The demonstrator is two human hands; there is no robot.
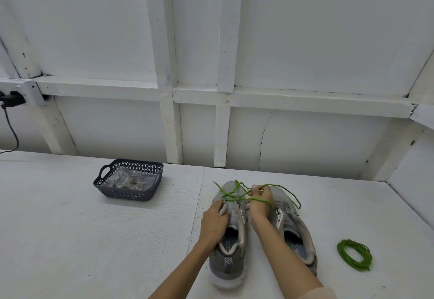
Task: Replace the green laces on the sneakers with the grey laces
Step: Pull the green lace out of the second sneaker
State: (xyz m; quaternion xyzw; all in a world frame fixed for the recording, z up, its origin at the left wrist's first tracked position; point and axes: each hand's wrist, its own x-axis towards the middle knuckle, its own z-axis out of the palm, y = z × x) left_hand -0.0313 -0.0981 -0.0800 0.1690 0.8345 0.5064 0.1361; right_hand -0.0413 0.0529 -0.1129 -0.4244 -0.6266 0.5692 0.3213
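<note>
Both hands on the job. Left hand curled over the outer side of the left sneaker at the eyelet row, holding it down. Right hand sits between the two shoes, fingers pinched on the loose green lace.

Key geometry: sneakers lie side by side near the table's near edge, long axes toward the far edge, toes away and heels toward the person. The lace runs from the left shoe's lower eyelets rightward through the right hand, with its slack trailing over the right sneaker. Pull direction is probably up and right, away from the toe.

Right sneaker shows bare eyelets. The coiled green lace by the table's right side is likely its own.

Next pickup is the dark basket, left of the hands and nearer the far edge. Left hand is closer.

Hard to see:
- Eyelets threaded on the left shoe: hands cover them.
- Basket contents: pale laces in clear bags, colour unclear.
- Right forearm covers part of the right sneaker.
</note>
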